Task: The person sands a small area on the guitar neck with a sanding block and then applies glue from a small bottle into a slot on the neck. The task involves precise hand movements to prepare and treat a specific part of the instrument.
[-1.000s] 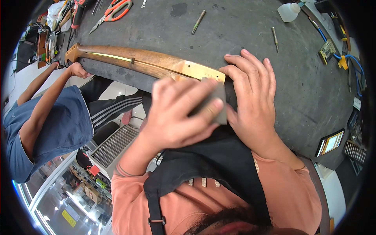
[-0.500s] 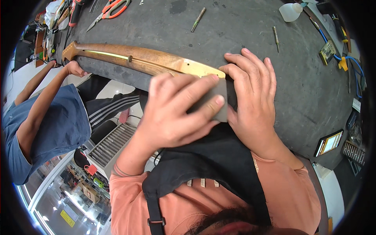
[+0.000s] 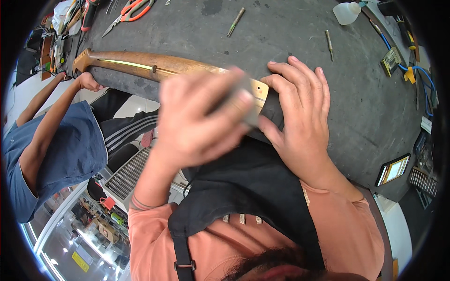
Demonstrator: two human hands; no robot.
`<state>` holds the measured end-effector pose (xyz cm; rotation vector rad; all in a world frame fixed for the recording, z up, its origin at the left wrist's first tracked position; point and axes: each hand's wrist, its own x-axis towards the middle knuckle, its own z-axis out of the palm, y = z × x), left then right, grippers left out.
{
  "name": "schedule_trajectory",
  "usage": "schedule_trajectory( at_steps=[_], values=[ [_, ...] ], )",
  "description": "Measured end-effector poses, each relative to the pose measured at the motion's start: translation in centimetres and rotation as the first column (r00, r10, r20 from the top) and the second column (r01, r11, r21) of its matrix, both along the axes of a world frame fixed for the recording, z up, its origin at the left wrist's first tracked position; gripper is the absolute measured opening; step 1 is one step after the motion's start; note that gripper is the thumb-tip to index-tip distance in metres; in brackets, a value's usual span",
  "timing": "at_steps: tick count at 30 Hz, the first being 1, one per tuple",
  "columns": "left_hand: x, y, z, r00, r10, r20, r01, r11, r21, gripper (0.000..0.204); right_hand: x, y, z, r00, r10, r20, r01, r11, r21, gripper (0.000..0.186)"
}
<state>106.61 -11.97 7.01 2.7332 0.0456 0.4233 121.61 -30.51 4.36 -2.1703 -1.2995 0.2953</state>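
A brown guitar neck (image 3: 183,64) lies back side up along the near edge of the dark bench, its pale heel end toward the right. My left hand (image 3: 197,117), blurred by motion, is closed on a grey sanding block (image 3: 253,114), which presses on the neck just left of the heel. Beside the heel's end rests my right hand (image 3: 300,105), its fingers stretched out over the bench. Its index finger lies against the heel's corner, with the thumb near the lower corner. The headstock (image 3: 83,61) is at the far left, close to a co-worker's hand (image 3: 90,82).
Orange-handled scissors (image 3: 133,11) lie at the back left, near assorted tools. Two slim rods (image 3: 236,22) and a white squeeze bottle (image 3: 347,14) are farther back. A phone (image 3: 393,169) stands at the right. The co-worker in a blue shirt (image 3: 70,154) is at my left.
My left hand has moved left along the neck with the sanding block, uncovering the heel's end. The right hand has shifted very slightly.
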Motion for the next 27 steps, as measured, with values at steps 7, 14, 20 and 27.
schedule_trajectory(
  at_steps=[7,14,20,27],
  values=[
    [-0.9,0.6,-0.5,0.998,-0.047,0.037,0.045,0.997,0.056,0.049,-0.1,0.0,-0.5,0.999,-0.008,0.040,0.007,1.000,0.020,0.071],
    [-1.5,1.3,-1.0,0.997,-0.047,0.067,0.044,0.998,0.042,0.045,-0.1,0.1,-0.3,0.999,0.002,0.036,-0.002,1.000,0.005,0.069],
    [-1.6,0.0,-0.3,0.995,-0.100,0.005,0.100,0.995,0.007,0.047,-0.1,0.1,-0.4,0.999,0.001,0.032,-0.001,1.000,0.002,0.071],
    [-1.8,0.3,-0.5,0.994,-0.107,0.031,0.106,0.994,0.017,0.043,-0.1,0.0,-0.3,1.000,0.001,0.014,-0.001,1.000,0.008,0.071]
  ],
)
